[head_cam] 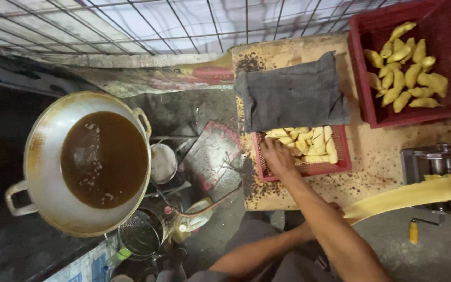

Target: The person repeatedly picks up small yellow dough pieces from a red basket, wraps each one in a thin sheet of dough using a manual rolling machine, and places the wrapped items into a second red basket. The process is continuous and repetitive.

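Pastries [309, 143] are held in a small red basket [340, 163], just beside the right hand [277, 156], whose grip cannot be told; dark oil fills the wok [43, 172].

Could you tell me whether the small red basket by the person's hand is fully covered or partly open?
Partly open. A grey cloth covers the small red basket's far end, while pale raw pastries show uncovered at the near end.

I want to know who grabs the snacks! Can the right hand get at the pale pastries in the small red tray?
Probably yes. The right hand is already inside the small red tray, beside the pale pastries. The grey cloth covers only the tray's far end.
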